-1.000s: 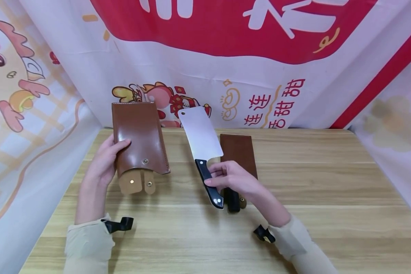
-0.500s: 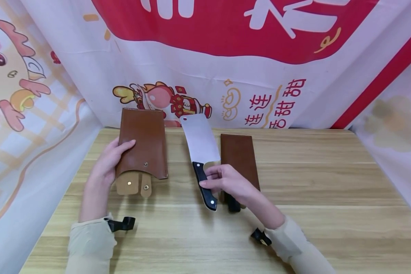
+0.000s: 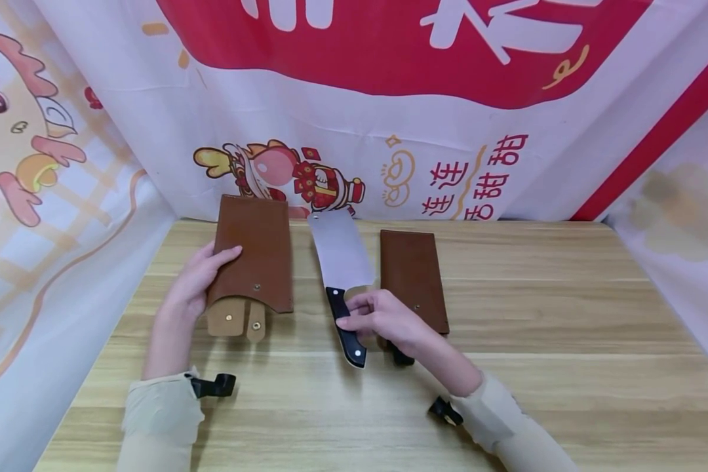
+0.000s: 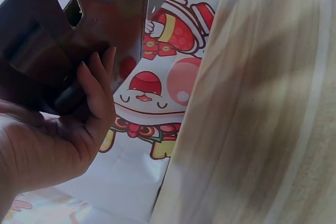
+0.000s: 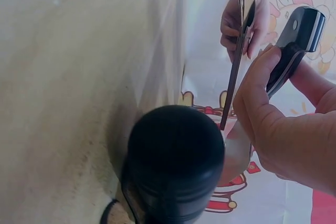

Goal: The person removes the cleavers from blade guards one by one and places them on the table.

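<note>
My left hand (image 3: 197,278) grips a brown leather sheath (image 3: 254,246) by its left side, thumb across the front and fingers behind. Two tan snap straps (image 3: 227,318) hang from its curved mouth, which faces me. In the left wrist view, curled fingers (image 4: 97,90) press the sheath's back. My right hand (image 3: 386,318) pinches the black riveted handle (image 3: 347,334) of a cleaver, whose broad steel blade (image 3: 341,249) points away from me, just right of the sheath. The right wrist view shows the handle's butt (image 5: 304,30) between thumb and fingers.
A second brown sheath (image 3: 413,275) lies on the wooden table (image 3: 566,341) behind my right hand, a black handle (image 5: 176,150) sticking out of its near end. Printed white and red cloth (image 3: 342,118) hangs along the table's back and sides.
The left hand has brought its sheath slightly right and lower, flattening its tilt. The cleaver has come down a little and left in the right hand, uncovering more of the second sheath.
</note>
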{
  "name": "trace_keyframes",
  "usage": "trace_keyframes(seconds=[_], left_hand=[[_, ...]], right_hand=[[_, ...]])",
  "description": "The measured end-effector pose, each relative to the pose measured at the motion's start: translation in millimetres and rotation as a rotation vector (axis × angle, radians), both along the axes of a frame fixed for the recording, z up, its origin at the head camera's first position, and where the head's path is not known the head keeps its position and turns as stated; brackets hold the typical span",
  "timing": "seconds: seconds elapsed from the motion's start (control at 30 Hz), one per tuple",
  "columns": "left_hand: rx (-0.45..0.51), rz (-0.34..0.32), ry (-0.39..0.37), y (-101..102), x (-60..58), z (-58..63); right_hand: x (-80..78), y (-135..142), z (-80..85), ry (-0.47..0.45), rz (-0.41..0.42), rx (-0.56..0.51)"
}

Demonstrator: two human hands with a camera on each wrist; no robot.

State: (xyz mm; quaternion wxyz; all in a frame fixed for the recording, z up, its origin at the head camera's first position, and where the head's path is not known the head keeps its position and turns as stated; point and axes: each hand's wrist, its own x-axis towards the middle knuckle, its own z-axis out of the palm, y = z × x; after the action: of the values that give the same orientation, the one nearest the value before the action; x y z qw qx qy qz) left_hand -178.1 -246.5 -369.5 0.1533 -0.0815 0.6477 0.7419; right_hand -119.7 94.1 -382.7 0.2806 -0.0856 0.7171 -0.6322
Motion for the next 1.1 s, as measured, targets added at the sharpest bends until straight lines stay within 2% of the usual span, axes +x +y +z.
trace_keyframes(seconds=[0.43, 0.87, 1.1], left_hand=[[-0.063, -0.031, -0.028, 7, -5.7, -14.0], [-0.06, -0.07, -0.049, 11, -8.8, -24.6], [-0.135, -0.102, -0.048, 15, -10.2, -29.3]], right_hand=[[-1.2, -6, -11.7, -0.005, 0.012, 0.041], [0.8, -8, -15.5, -0.057, 0.014, 0.013], [0.2, -9, -16.4, -0.071, 0.017, -0.013]])
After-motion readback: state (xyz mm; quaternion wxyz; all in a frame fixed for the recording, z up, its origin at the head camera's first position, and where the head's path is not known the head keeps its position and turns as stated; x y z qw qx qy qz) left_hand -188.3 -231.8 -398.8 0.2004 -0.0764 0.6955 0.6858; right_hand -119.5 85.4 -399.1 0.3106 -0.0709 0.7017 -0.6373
